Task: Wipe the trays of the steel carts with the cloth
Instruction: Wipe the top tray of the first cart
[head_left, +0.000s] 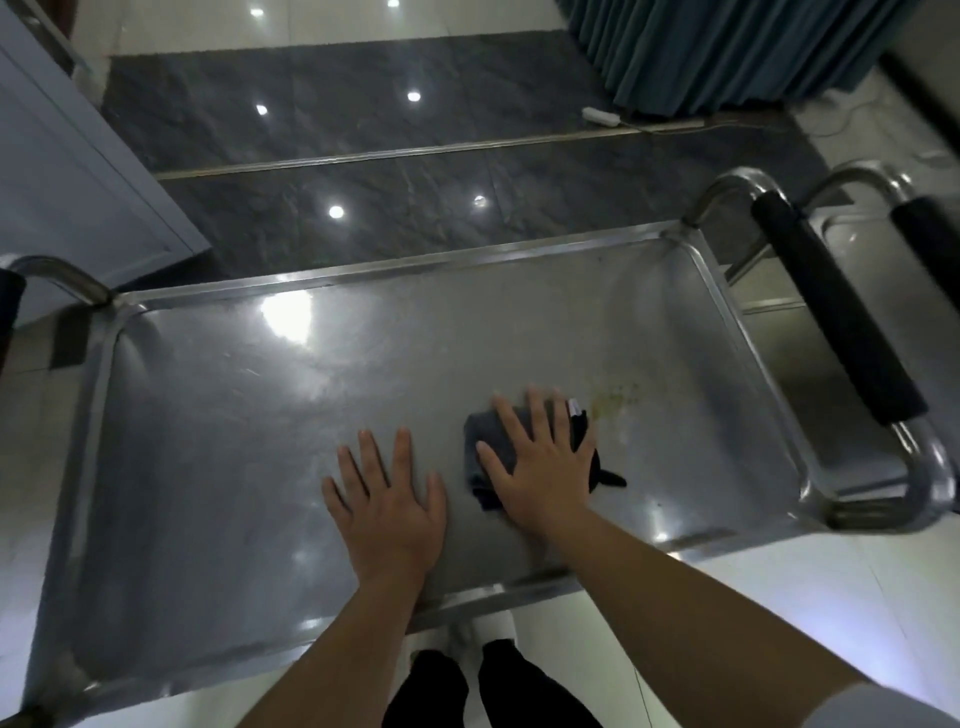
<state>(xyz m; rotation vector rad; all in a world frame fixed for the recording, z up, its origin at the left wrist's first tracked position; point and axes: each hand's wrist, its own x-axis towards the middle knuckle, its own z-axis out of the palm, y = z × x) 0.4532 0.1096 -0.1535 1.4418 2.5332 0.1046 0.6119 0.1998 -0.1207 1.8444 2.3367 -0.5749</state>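
right hand (540, 457): flat, fingers spread, pressing the cloth (485, 441) onto the tray (208, 415) | left hand (387, 499): flat, fingers straight, resting on bare steel just beside the cloth, holding nothing | yellowish stain (613, 400): just beyond the right hand's fingertips | second cart (883, 312): off to the right

- Looks like a service area of a clinic, canteen or hotel; hard to tell which.
- Stainless steel cart tray (218, 395) with raised rim and tubular handle (841, 312) sleeved in black foam, the institutional trolley sort.
- Second steel cart (883, 270) parked just beside, at right.
- Glossy tiled floor (363, 130), dark stone-look band between pale tiles, mirroring round ceiling spotlights.
- Pleated teal curtain (727, 47) hanging to the floor at far right.
- Pale blue door panel (67, 171) at left.
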